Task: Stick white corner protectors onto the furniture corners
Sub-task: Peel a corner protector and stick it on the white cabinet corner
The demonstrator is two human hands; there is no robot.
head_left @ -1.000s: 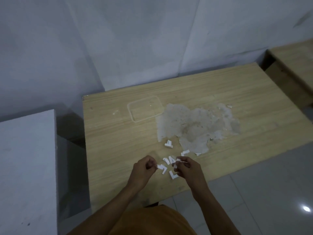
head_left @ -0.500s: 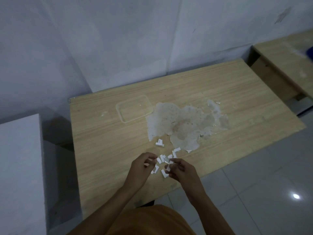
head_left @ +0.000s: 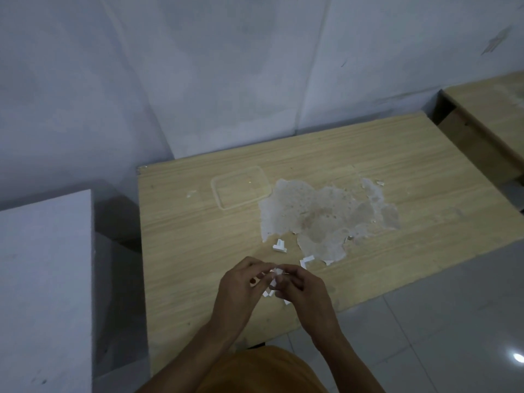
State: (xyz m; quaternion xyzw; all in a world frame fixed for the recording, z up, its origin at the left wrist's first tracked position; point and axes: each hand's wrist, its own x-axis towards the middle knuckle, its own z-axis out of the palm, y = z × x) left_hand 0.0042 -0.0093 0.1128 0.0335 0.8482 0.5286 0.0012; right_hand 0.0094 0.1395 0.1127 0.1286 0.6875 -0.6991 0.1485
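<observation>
Behind hands, protectors (mostly hidden)

Head view, steeply down onto table

**Dim, flat light with soft detail**

The room is dim and bluish-grey, with muted colour throughout. A small bright glare spot sits on the glossy floor to the right of the worktop, probably the reflection of an overhead lamp. A dark shadow fills the gap just left of the worktop. The wall behind the worktop shows blocky compression smearing. Straight edges bow towards the frame borders, as with a wide lens. Near the worktop's front edge, the white pieces between the fingers are blurred, so their outlines cannot be made out clearly.
</observation>
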